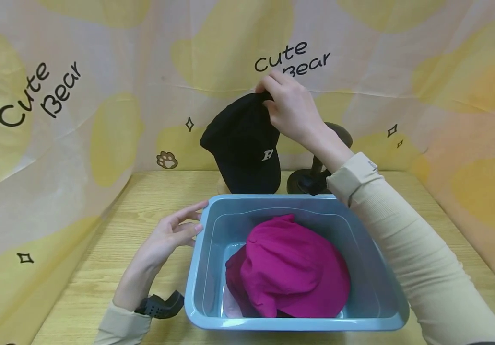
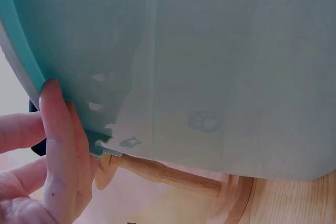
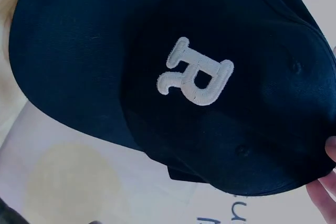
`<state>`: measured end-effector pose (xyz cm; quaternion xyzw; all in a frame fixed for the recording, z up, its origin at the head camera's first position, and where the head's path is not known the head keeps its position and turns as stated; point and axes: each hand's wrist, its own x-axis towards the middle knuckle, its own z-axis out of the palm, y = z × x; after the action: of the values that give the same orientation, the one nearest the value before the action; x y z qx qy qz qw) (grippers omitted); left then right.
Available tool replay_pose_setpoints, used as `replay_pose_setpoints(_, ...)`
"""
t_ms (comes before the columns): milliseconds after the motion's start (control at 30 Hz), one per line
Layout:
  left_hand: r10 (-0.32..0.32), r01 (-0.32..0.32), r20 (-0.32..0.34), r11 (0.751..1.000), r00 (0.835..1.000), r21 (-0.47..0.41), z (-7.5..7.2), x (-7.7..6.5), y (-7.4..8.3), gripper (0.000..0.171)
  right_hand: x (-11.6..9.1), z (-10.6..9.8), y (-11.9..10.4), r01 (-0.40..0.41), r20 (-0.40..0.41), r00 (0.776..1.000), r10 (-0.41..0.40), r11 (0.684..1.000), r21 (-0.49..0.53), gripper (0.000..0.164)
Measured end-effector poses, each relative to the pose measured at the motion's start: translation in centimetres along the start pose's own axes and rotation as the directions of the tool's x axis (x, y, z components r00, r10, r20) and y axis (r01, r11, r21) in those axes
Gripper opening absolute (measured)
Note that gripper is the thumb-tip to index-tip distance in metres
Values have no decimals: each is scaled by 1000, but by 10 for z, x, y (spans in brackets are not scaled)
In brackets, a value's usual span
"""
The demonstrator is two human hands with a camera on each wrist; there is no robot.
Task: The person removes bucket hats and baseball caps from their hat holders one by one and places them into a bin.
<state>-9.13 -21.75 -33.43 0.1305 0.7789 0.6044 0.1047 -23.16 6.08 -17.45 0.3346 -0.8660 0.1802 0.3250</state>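
Note:
My right hand (image 1: 292,108) pinches the crown of a black baseball cap (image 1: 247,143), its brim pointing down behind the basin. A white letter R (image 3: 199,72) shows on the cap's front in the right wrist view. With fairly straight fingers, my left hand (image 1: 174,230) touches the left rim of a light blue plastic basin (image 1: 193,287); the left wrist view has its fingers (image 2: 58,145) against the outer wall. In the basin lies a magenta cap (image 1: 295,268), rumpled, with a whitish thing (image 1: 231,304) partly covered beneath it.
Behind the basin, a black stand (image 1: 301,182) with a rounded top is partly covered by my right arm. A wooden stand (image 2: 173,179) lies beyond the basin in the left wrist view. The wooden table (image 1: 152,191) is backed by a printed curtain (image 1: 113,57).

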Motion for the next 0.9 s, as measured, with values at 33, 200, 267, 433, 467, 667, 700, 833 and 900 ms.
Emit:
replay_pose_setpoints(33,1,-1,2,1000,1000,-1,0,0,0,53,-1,-2,-1,2,-7,1000,-2,1000,-6,17)
replay_pose_setpoints(200,6,-6,4,1000,1000,3,-1,0,0,52,-7,-12,-6,12,-49,999,-15,999,-44,15)
replay_pose_setpoints(267,7,-7,2,1000,1000,8,-1,0,-1,52,-10,-16,-7,17,-68,997,-21,998,-58,16)
replay_pose_setpoints(433,10,-10,7,1000,1000,3,-1,0,-1,52,-16,-24,-11,18,-97,995,-25,997,-75,15)
replay_pose_setpoints(467,11,-11,9,1000,1000,-1,-1,0,-1,53,-17,-26,-11,18,-102,994,-26,997,-79,14)
replay_pose_setpoints(667,15,-15,10,1000,1000,-6,-1,-1,-1,53,-24,-33,-13,3,-130,991,-15,996,-92,15)
replay_pose_setpoints(700,15,-15,10,1000,1000,-4,-1,-1,-1,53,-24,-34,-13,4,-137,990,-16,996,-91,15)
replay_pose_setpoints(833,14,-14,12,1000,1000,-8,0,0,0,53,-27,-38,-12,20,-170,985,-35,996,-92,14)
replay_pose_setpoints(900,15,-14,13,1000,1000,-12,0,0,0,53,-28,-40,-11,32,-190,981,-50,995,-98,14)
